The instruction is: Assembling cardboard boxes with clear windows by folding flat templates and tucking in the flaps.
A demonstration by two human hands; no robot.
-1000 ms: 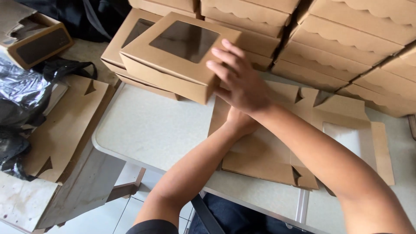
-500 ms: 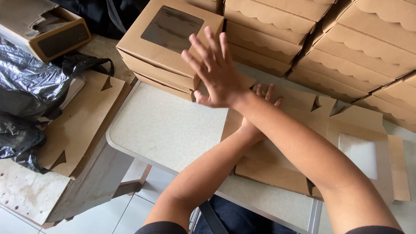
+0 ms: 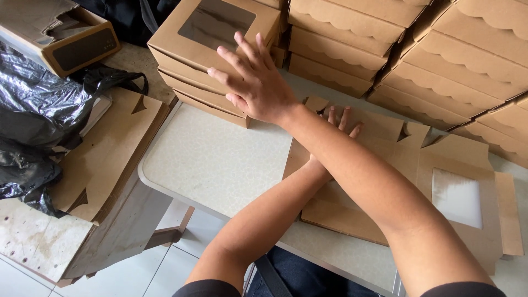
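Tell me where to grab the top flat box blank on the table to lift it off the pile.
Take the flat box blank by its right flap, coming from the right. That edge overhangs the pile and lies free, while the left hand presses its far left part and the right hand crosses above toward the window box.

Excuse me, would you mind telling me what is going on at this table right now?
A person is working with brown cardboard window boxes. Arms crossed, the right hand reaches left with fingers spread at the side of a short stack of assembled window boxes. The left hand lies flat on a pile of unfolded brown cardboard blanks on the pale table. Rows of scallop-edged brown boxes stand stacked behind.
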